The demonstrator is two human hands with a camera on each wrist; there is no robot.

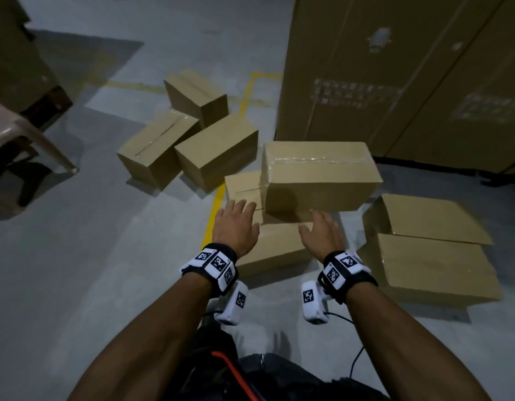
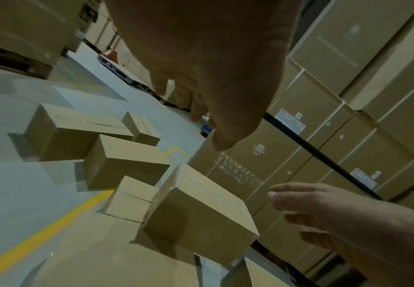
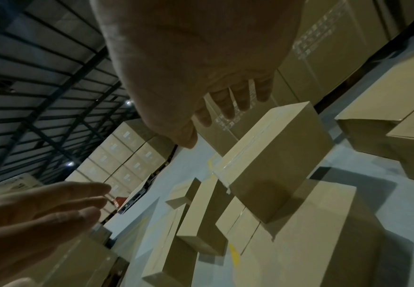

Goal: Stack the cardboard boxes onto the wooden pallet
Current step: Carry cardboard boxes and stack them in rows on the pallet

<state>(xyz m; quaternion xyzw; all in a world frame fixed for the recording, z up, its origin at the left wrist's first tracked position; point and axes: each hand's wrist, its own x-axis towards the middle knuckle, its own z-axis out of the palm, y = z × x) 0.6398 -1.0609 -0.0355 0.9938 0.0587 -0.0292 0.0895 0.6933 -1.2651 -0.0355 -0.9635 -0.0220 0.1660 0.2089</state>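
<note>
A taped cardboard box (image 1: 320, 180) lies on top of a lower box (image 1: 276, 247) on the grey floor, with a smaller box (image 1: 243, 188) against its left side. My left hand (image 1: 236, 224) hovers in front of the taped box's left end with straight fingers and holds nothing. My right hand (image 1: 322, 233) hovers at its near lower face, palm turned inward, also empty. The left wrist view shows the taped box (image 2: 201, 213) ahead of the left hand (image 2: 213, 58). Beyond the right hand (image 3: 196, 58) lies the same box (image 3: 274, 159).
Three more boxes (image 1: 189, 134) lie scattered at the back left, and two boxes (image 1: 432, 256) sit stacked at the right. Tall cartons (image 1: 395, 76) wall off the back right. A plastic chair (image 1: 21, 134) stands at the left. A yellow floor line (image 1: 215, 204) runs under the boxes.
</note>
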